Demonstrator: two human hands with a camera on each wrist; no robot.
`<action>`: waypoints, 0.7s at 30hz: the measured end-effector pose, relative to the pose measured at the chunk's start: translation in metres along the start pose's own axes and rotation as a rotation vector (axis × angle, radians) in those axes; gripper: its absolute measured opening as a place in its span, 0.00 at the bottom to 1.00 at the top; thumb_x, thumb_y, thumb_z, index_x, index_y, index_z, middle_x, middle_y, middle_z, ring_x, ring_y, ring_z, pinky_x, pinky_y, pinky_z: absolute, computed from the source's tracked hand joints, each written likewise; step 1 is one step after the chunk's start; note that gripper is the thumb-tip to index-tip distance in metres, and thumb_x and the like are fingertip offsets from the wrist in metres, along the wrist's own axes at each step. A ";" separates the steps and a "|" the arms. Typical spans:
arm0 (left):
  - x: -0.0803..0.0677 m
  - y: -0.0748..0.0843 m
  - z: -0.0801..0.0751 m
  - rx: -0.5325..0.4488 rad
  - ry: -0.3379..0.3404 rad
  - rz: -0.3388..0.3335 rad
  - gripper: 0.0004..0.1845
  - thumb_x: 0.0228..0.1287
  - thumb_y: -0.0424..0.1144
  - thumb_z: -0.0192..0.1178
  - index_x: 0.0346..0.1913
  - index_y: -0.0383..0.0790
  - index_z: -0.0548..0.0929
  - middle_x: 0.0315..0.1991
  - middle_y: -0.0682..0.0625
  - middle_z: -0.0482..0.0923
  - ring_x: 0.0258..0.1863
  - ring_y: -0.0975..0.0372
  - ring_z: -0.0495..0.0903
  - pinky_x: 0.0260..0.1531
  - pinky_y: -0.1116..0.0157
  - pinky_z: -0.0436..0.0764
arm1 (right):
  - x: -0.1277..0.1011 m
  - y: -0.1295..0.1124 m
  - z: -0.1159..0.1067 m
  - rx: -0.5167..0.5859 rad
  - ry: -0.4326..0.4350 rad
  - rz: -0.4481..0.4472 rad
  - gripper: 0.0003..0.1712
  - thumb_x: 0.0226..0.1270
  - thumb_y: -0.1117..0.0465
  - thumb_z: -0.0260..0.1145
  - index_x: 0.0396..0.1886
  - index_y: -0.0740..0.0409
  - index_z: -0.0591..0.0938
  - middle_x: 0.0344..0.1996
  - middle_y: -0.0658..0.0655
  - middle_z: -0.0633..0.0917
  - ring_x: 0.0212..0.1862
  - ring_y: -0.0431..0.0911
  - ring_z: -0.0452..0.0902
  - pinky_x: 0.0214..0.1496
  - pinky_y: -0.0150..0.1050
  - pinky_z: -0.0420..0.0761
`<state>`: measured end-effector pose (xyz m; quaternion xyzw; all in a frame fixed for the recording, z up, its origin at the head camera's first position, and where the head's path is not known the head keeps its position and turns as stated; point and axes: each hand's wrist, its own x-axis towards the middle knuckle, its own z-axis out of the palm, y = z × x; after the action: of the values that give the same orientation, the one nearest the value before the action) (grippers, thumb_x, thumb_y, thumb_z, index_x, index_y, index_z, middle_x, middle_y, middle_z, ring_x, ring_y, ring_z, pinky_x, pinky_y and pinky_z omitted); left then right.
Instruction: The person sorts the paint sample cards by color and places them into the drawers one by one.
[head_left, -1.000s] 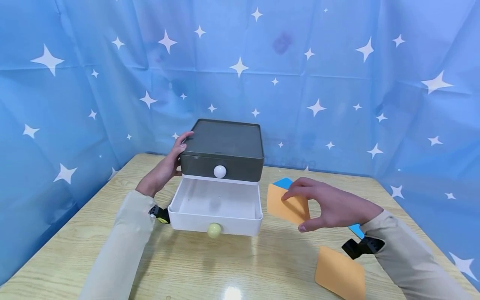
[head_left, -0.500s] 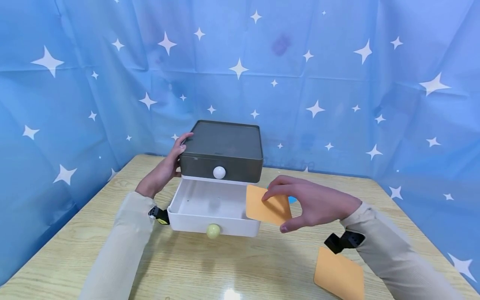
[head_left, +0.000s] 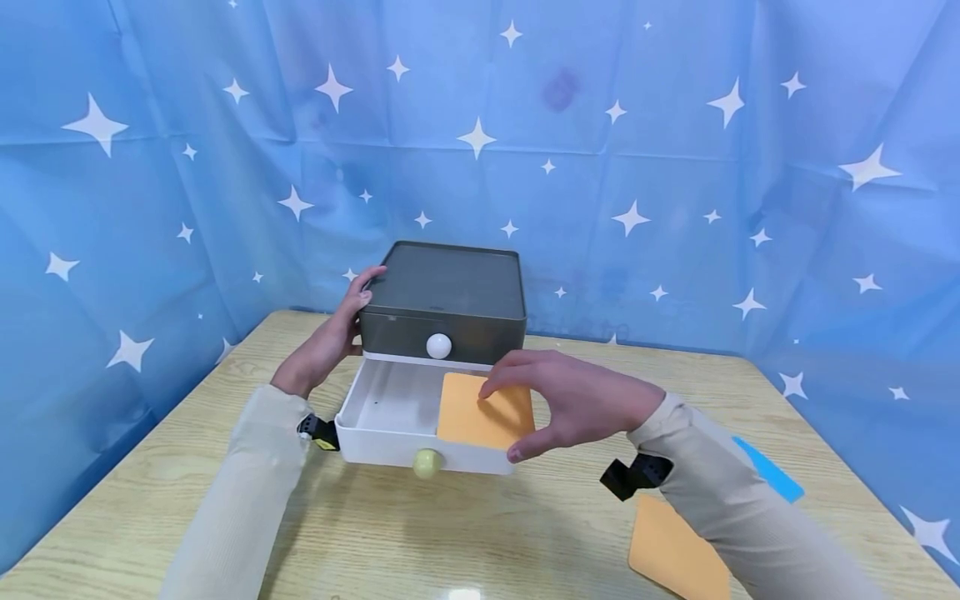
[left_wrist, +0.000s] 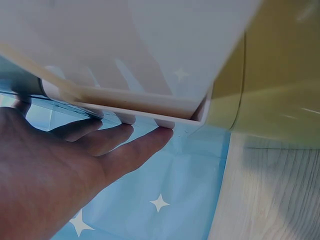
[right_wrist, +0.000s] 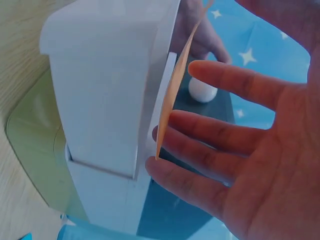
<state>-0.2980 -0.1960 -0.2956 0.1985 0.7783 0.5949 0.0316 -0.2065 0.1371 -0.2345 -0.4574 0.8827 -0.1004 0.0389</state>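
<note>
A grey drawer box [head_left: 447, 290] with a white knob [head_left: 438, 345] stands at the back of the wooden table [head_left: 480, 533]. Its lower white drawer [head_left: 378, 440] is pulled out and has a pale green knob [head_left: 426, 462]. My left hand [head_left: 330, 337] rests flat against the box's left side, fingertips at the top edge; the left wrist view shows its straight fingers [left_wrist: 135, 150] touching the box. My right hand [head_left: 504, 421] pinches an orange card [head_left: 472, 410] between thumb and fingers, held over the right half of the open drawer. In the right wrist view the card [right_wrist: 175, 95] shows edge-on beside the drawer [right_wrist: 110, 90].
A second orange card [head_left: 667, 552] lies on the table at the front right, partly behind my right sleeve. A blue card [head_left: 771, 472] lies further right. A blue star-patterned curtain [head_left: 675, 167] closes in the table on three sides.
My right hand has carried the orange card leftward from beside the drawer to above its open tray. The blue card it covered is now exposed. The left hand has stayed on the box.
</note>
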 end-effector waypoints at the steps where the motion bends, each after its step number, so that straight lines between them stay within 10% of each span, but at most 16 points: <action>1: 0.000 0.000 0.000 0.000 0.003 -0.004 0.30 0.76 0.64 0.28 0.78 0.75 0.41 0.80 0.41 0.42 0.73 0.36 0.59 0.59 0.38 0.69 | 0.002 -0.001 0.001 0.002 -0.008 0.002 0.34 0.55 0.43 0.77 0.62 0.42 0.78 0.61 0.45 0.78 0.61 0.44 0.75 0.63 0.47 0.76; 21: 0.001 0.000 0.001 -0.003 0.005 -0.004 0.30 0.76 0.63 0.27 0.78 0.75 0.41 0.81 0.41 0.41 0.74 0.35 0.56 0.60 0.34 0.68 | 0.025 -0.002 0.013 -0.022 -0.001 0.011 0.34 0.58 0.44 0.74 0.64 0.45 0.77 0.61 0.48 0.79 0.60 0.46 0.77 0.62 0.47 0.76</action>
<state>-0.2989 -0.1946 -0.2959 0.1954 0.7778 0.5966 0.0313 -0.2171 0.1137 -0.2462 -0.4532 0.8862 -0.0902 0.0351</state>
